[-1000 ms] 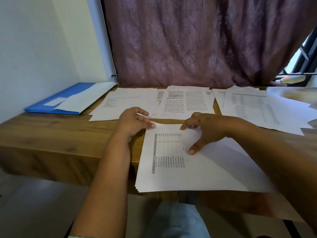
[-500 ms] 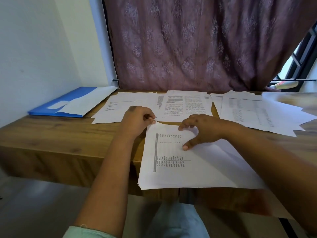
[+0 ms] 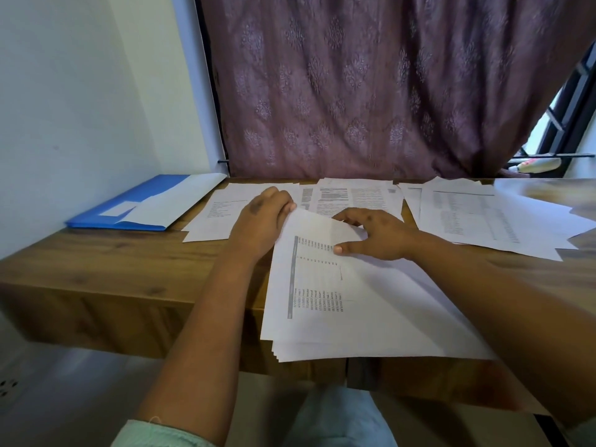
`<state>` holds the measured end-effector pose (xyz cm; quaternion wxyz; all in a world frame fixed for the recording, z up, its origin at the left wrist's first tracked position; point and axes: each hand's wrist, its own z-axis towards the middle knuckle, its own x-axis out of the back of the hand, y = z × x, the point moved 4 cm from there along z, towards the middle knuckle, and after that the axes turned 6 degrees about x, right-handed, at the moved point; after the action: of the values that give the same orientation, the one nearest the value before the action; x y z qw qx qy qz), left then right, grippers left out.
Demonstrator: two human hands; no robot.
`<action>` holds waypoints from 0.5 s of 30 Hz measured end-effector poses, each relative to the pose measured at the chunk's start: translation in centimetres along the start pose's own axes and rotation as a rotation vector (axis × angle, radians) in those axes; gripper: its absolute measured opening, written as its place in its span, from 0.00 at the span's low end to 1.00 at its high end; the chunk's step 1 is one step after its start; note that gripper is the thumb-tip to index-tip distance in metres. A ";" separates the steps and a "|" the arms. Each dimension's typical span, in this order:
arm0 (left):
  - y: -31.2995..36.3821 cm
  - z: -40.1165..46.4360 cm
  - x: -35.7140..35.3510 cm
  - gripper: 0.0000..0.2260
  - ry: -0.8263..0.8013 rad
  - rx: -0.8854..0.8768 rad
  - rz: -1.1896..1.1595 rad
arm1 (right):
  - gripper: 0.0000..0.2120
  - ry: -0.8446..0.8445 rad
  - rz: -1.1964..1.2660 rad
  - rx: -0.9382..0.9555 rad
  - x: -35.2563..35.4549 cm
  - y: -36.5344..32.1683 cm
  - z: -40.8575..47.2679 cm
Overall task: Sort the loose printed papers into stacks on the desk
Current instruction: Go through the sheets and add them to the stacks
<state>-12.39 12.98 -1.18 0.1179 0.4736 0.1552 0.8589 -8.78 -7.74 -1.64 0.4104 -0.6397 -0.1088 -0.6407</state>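
Observation:
A stack of printed sheets (image 3: pixel 371 311) lies at the desk's near edge and overhangs it. Its top sheet (image 3: pixel 309 230), printed with a table, is lifted at the far left corner. My left hand (image 3: pixel 261 221) pinches that raised corner. My right hand (image 3: pixel 377 233) presses on the sheet, thumb on the printed table and fingers at the far edge. Behind lie three other paper groups: a left pile (image 3: pixel 219 211), a middle pile of text pages (image 3: pixel 354 196) and a spread right pile (image 3: pixel 477 217).
The wooden desk (image 3: pixel 113 253) stands against a white wall. A blue folder with a white sheet on it (image 3: pixel 142 204) lies at the far left. A mauve curtain (image 3: pixel 371 91) hangs behind, with a window at the far right.
My left hand has closed on the top sheet's far left corner and lifted it off the stack. My right hand stays pressed on the sheet. The camera has moved closer.

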 end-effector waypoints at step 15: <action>3.9 3.1 -2.9 0.14 -0.217 0.260 -0.482 | 0.19 0.816 0.321 -0.583 10.9 17.6 -4.0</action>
<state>-8.48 8.84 -0.40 0.2728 0.5233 0.3582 0.7234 1.71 -25.90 0.87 0.3173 -0.4343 0.3419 -0.7706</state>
